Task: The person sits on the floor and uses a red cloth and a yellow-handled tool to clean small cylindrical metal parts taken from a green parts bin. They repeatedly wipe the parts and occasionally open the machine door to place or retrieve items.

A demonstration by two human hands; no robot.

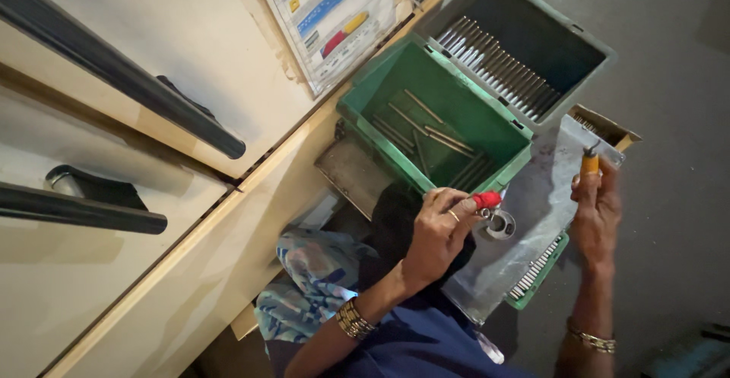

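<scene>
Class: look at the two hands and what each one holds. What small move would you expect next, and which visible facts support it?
Probably the right hand brings its orange-handled tool across to the metal ring part. The left hand holds that part up by a red-capped piece, and the two hands are apart, above the clear plastic sheet.

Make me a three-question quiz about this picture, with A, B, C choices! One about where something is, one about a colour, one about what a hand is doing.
1. Where do the loose metal rods lie?
A. in the green crate
B. on the floor
C. in a drawer

2. What colour is the cap at the left hand?
A. blue
B. red
C. white

3. The right hand is
A. empty
B. flat on the floor
C. gripping an orange-handled tool

Answers: 1 A, rods rest on the crate's bottom. 2 B, the cap is bright red. 3 C, fingers wrap the orange handle.
</scene>
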